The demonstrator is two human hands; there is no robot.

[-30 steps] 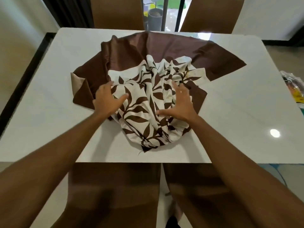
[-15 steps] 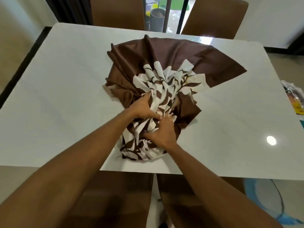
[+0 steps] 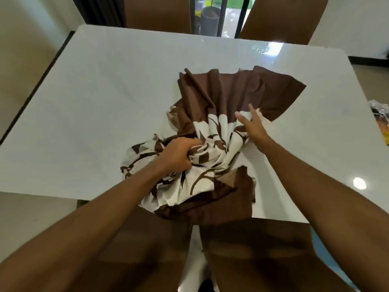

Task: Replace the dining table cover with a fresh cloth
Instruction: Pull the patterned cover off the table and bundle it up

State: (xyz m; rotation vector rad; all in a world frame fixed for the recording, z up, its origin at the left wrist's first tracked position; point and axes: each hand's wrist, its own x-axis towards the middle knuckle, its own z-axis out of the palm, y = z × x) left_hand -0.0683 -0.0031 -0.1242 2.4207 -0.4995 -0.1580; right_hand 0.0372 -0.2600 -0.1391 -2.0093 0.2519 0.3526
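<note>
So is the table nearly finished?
Done: the cloth is bunched into a heap, so most of the table is bare. In hand: the left hand grips the bundle, the right hand lies open on the far folds. Left: lifting it off and spreading a fresh one; none is in view.

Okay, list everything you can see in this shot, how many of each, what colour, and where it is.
table: one, glossy white, fills the middle of the view.
cloth: one, brown with a cream leaf-print panel, bunched on the table, near end over the near edge.
far chairs: two, brown, behind the far edge.
near chairs: two, brown, at the near edge.
pot: one, grey, beyond the glass.
packets: silver and yellow, count unclear, right edge of view.
left hand: grips the cloth's print part.
right hand: fingers straight, farther back at the cloth.
</note>
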